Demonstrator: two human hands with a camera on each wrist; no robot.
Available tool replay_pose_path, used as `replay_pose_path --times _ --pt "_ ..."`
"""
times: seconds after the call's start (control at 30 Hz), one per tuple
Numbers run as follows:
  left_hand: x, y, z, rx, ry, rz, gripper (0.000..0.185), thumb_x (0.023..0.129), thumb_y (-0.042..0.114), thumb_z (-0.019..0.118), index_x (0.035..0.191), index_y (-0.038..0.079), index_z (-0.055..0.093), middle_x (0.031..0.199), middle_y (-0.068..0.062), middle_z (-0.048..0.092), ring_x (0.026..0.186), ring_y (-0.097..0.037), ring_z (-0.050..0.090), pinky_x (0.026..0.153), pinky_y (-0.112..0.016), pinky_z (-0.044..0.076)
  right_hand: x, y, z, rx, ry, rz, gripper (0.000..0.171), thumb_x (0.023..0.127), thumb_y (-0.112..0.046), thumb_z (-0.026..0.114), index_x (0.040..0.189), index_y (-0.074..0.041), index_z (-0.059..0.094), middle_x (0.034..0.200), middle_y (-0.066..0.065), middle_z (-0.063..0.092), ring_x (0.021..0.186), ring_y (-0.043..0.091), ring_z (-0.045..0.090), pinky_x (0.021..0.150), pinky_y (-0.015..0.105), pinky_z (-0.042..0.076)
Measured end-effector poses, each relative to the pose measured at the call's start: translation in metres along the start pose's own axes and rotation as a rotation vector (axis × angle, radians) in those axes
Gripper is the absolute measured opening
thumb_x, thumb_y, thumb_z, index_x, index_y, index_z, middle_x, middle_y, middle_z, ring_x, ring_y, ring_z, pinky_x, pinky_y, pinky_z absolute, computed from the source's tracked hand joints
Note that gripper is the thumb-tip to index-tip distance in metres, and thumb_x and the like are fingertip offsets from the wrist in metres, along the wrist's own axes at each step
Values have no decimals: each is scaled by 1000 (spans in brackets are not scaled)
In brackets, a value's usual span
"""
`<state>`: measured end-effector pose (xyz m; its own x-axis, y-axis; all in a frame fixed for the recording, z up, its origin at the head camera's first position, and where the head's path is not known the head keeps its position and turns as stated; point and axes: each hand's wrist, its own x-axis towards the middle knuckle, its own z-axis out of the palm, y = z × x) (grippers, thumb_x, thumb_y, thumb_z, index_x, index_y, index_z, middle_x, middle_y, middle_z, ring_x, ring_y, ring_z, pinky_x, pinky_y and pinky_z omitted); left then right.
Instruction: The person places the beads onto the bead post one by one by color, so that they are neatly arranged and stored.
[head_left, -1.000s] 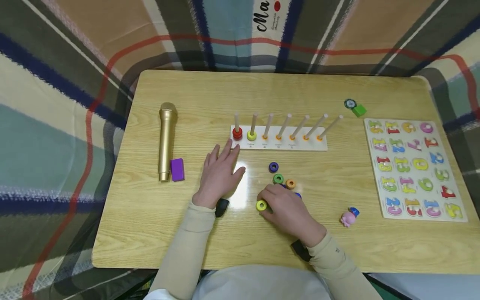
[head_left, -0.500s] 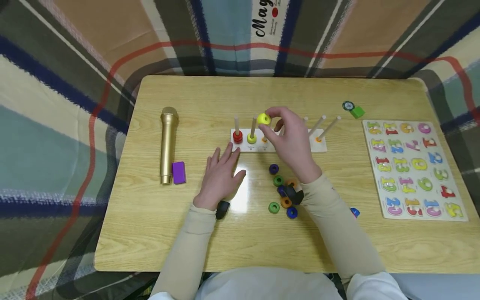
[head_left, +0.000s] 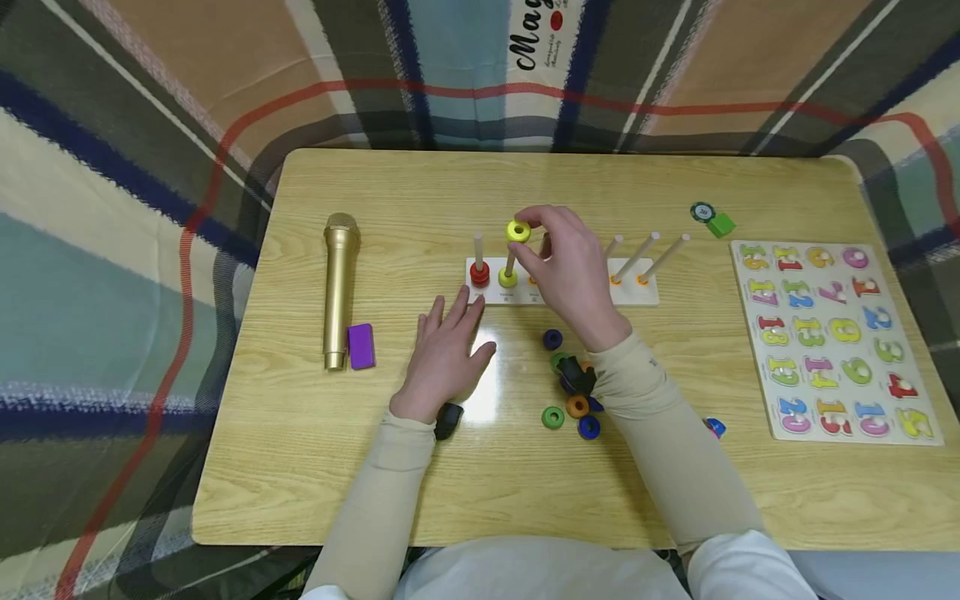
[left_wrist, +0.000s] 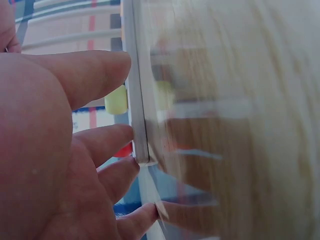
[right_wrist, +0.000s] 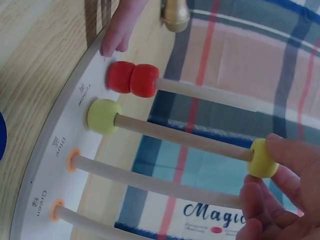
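Note:
A white peg board point(head_left: 645, 293) point(right_wrist: 55, 165) with several wooden pegs stands mid-table. My right hand point(head_left: 564, 265) point(right_wrist: 280, 195) pinches a yellow ring point(head_left: 518, 232) point(right_wrist: 262, 158) at the tip of the second peg, above another yellow ring point(head_left: 507, 277) point(right_wrist: 103, 116) at that peg's base. Two red rings point(head_left: 480, 272) point(right_wrist: 132, 79) sit on the first peg. My left hand point(head_left: 448, 346) lies flat and open on the table, its fingertips point(left_wrist: 117, 62) touching the board's front left edge. Loose rings point(head_left: 570, 400) lie under my right forearm.
A gold microphone point(head_left: 339, 287) and a purple block point(head_left: 362, 346) lie at the left. A number puzzle board point(head_left: 831, 333) fills the right side. A green block point(head_left: 722, 224) and round token point(head_left: 702, 212) sit at the back right. A small toy point(head_left: 715, 427) peeks beside my right sleeve.
My right hand picked the yellow ring from the loose pile, carried it up to the board and has brought it onto the tip of the second peg. The left hand stayed put.

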<state>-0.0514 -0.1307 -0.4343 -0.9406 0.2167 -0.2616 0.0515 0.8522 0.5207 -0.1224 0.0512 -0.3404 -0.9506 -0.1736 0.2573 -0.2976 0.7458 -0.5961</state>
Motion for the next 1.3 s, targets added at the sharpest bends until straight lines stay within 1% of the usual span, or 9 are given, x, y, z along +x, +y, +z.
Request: replay_pose_path --times 0.4,0.6,0.7,0.87,0.93,0.97,1.07,1.17,1.3 --pt "-1 3 1 5 3 1 69 103 45 52 163 24 26 174 3 7 160 -39 2 126 -67 5 2 3 -5 -24 -16 -14 36 95 -25 74 128 -12 67 122 8 69 73 21 59 66 34 48" --pt "-2 4 2 -9 7 -2 69 103 45 53 163 24 27 174 3 8 160 -39 2 126 -67 5 3 3 -5 -68 -26 -33 31 95 -26 74 124 -14 70 121 8 70 70 21 59 64 36 48" --pt "-2 4 3 -12 7 -4 69 103 45 53 163 24 28 174 3 7 160 -39 2 126 -67 5 -1 4 -8 -55 -32 -32 29 95 -25 74 122 -14 70 121 7 69 74 21 60 64 34 48" --pt "-2 4 3 -15 10 -1 69 103 45 53 163 23 27 174 2 7 160 -40 2 126 -67 4 -13 8 -24 13 22 -36 25 98 -20 70 121 -12 73 120 10 68 78 24 62 65 34 49" --pt "-2 3 2 -13 15 -4 70 103 45 53 163 23 27 174 1 7 160 -40 1 126 -66 3 -16 10 -30 3 36 -66 25 98 -19 69 122 -12 73 122 12 67 81 25 64 67 36 51" --pt "-2 3 2 -15 17 -7 70 103 45 53 163 23 27 174 1 8 160 -40 1 126 -66 3 -16 12 -31 -16 26 -91 26 99 -17 68 124 -13 73 123 13 67 82 27 64 67 38 52" --pt "-2 3 0 -25 17 -20 70 102 44 54 163 23 27 174 0 9 160 -40 1 127 -65 1 -15 14 -30 -80 -59 -155 31 101 -17 64 131 -16 70 132 12 63 89 28 66 67 40 54" --pt "-2 3 0 -31 12 -19 70 102 44 55 163 23 27 174 0 9 160 -40 1 127 -65 1 -15 14 -27 -117 -118 -176 30 102 -17 62 132 -16 70 137 12 61 96 28 67 67 41 55" --pt "1 3 1 -23 9 -12 70 102 45 54 163 24 26 174 2 7 160 -40 2 126 -66 2 -16 14 -27 -101 -104 -160 27 102 -16 62 127 -13 72 137 11 62 105 28 67 73 43 58"
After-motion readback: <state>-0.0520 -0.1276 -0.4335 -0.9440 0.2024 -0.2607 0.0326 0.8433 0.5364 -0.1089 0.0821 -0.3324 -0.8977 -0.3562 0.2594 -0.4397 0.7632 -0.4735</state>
